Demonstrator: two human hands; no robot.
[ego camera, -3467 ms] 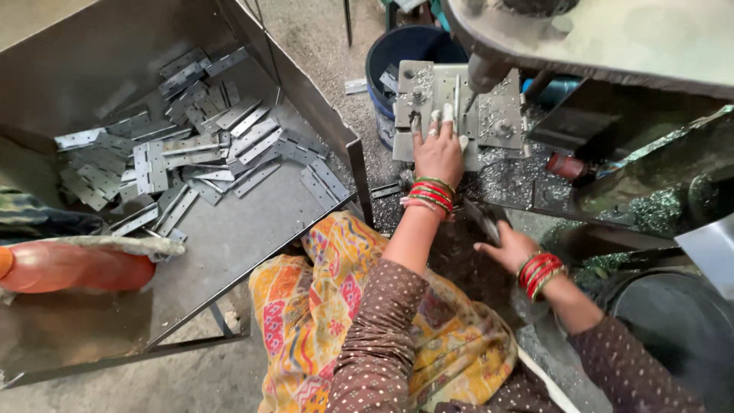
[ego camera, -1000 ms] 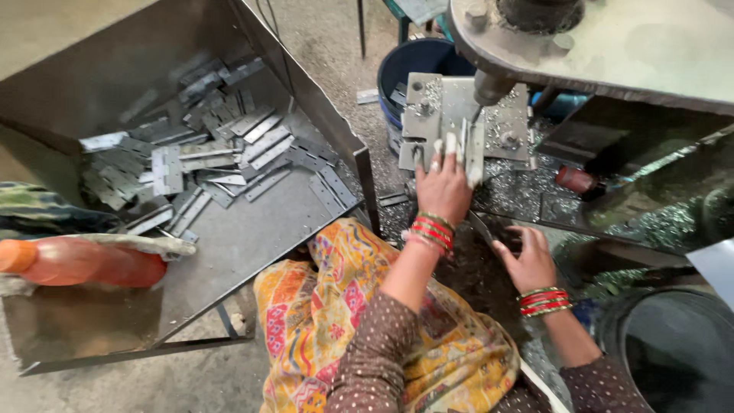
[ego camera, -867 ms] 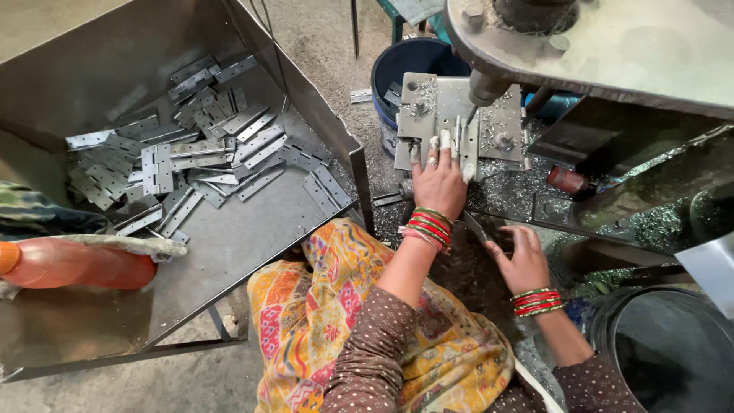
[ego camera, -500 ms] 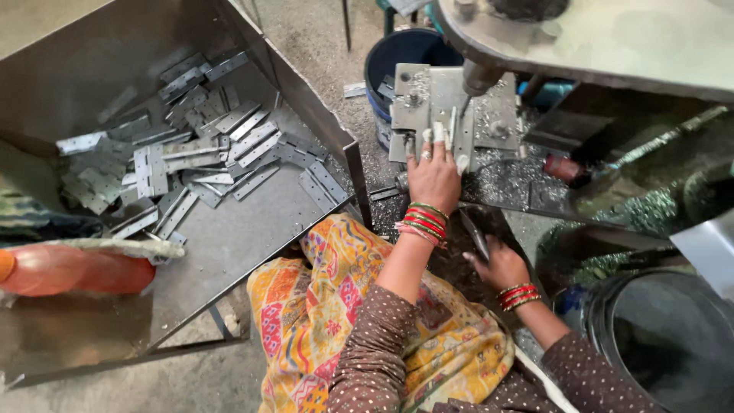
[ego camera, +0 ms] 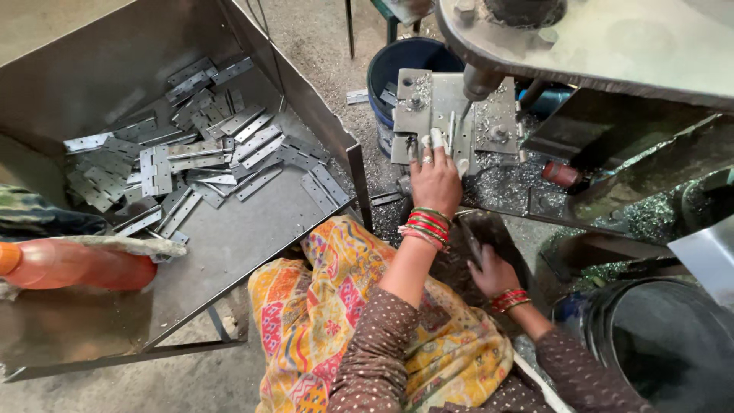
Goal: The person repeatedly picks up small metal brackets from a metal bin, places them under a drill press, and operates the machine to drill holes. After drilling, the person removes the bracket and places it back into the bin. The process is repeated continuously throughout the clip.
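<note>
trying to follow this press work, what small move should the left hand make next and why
Probably nudge the hinge plate squarely under the punch. The left hand rests on the jig plate with fingers at the strip, which lies just left of the punch tip. The right hand is low, away from it.

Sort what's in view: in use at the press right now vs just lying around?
In use:
- left hand pressing a metal strip onto the jig plate
- press punch above the strip
- right hand down among dark pieces by the lap

Lying about:
- loose hinge plates in the steel tray
- blue bucket
- orange bottle
</note>
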